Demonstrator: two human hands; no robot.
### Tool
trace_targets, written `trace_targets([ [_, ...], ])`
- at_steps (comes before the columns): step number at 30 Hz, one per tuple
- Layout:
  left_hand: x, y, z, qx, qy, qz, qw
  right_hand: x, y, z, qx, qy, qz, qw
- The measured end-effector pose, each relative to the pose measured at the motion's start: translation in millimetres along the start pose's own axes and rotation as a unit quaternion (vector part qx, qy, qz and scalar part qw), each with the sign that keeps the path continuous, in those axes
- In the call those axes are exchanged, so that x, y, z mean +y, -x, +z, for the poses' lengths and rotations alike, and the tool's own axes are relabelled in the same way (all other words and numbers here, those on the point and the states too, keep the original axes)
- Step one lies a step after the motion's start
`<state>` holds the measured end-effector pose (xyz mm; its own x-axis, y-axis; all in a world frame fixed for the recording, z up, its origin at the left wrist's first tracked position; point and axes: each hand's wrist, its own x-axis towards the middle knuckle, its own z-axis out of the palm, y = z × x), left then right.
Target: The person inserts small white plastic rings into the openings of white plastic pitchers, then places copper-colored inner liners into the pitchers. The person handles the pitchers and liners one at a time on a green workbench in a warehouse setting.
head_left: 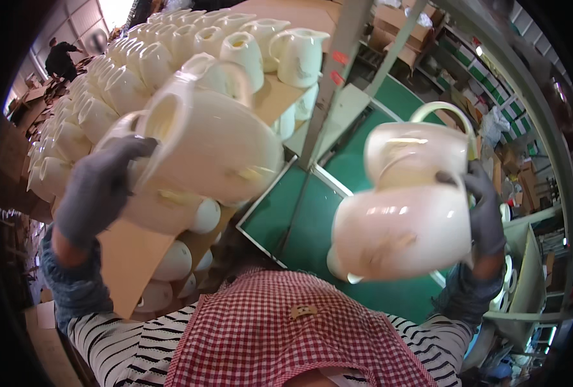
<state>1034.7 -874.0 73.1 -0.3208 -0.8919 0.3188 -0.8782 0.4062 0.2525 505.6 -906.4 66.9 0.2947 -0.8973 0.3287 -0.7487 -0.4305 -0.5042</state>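
My left hand [96,187], in a grey glove, is closed on the rim of a glossy cream ceramic jug [222,148], tipped sideways with its mouth toward the hand. A second jug [161,209] shows just below it; whether the same hand grips it I cannot tell. On the right, my gloved right hand [483,213] is closed at the mouths of a pair of jugs, a front jug [396,235] and a back jug [415,148]. Both lie sideways in the air, bases toward the left. The back jug's looped handle arches upward. Part of another pale rounded shape shows under the front jug.
Many cream jugs [299,58] stand in packed rows on a brown board [280,100] at the left and back, with more beneath it. A metal post [325,90] rises beside green panels [312,200]. Shelves with cartons line the right. Another person [61,59] is far left.
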Motion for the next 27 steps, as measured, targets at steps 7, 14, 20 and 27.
trace_targets([
  [7,102.4,-43.3,146.4,-0.152,0.083,0.137,0.975,196.3,46.2,-4.1,-0.008,0.334,0.165,0.928],
  [14,137.1,-95.5,321.0,-0.203,0.088,0.034,0.975,268.5,69.6,68.9,-0.108,0.401,0.287,0.863],
  [20,215.3,-113.8,397.8,-0.298,-0.009,0.072,0.952,269.4,48.8,92.9,-0.25,0.322,0.365,0.837],
  [27,144.9,-127.0,290.4,-0.21,0.21,0.227,0.927,231.6,-48.1,72.9,-0.131,0.146,0.215,0.957],
])
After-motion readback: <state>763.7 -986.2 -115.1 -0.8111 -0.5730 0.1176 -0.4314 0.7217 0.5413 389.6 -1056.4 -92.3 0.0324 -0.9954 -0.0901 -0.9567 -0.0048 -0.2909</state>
